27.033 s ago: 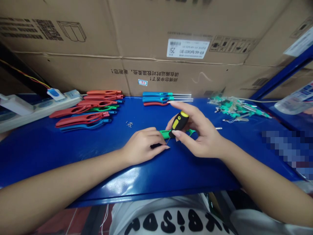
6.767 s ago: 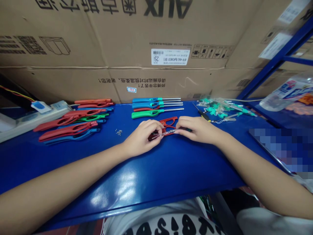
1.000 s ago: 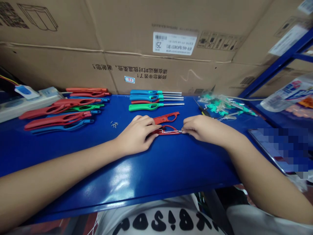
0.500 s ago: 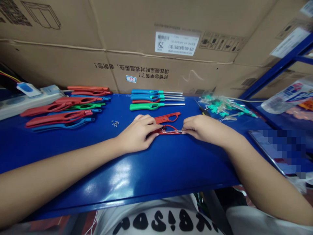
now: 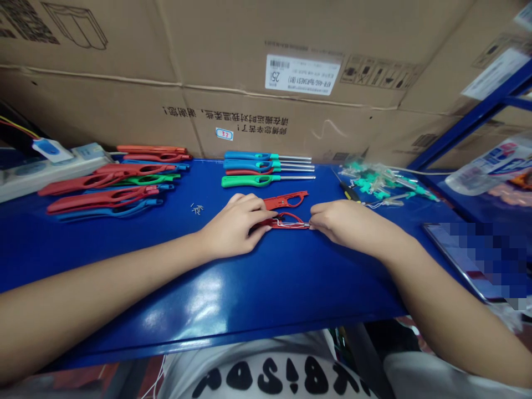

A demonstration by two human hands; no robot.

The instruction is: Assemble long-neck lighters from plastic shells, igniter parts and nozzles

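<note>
My left hand (image 5: 236, 224) is closed on a red lighter casing half (image 5: 288, 225) that lies on the blue table, its inside facing up. White wires run along this half, past its trigger loop. At its right end the fingers of my right hand (image 5: 338, 219) are pinched together beside a small metallic piece; the fingertips hide what exactly they grip. Just behind, a second red casing half (image 5: 293, 199) lies flat, partly covered by my left hand. Small metal screws (image 5: 197, 209) lie scattered left of my left hand.
Finished-looking lighters with metal tubes (image 5: 270, 164) lie in a row at the back. Coloured casings (image 5: 103, 191) are piled left by a power strip (image 5: 50, 172). Green-and-clear parts (image 5: 384, 183), a screwdriver (image 5: 350, 192) and a phone (image 5: 469, 260) lie right. Cardboard (image 5: 233, 66) walls the back.
Both hands stay almost where they were, with the right fingers shifting slightly at the end of the casing half. The whole view has moved very slightly.
</note>
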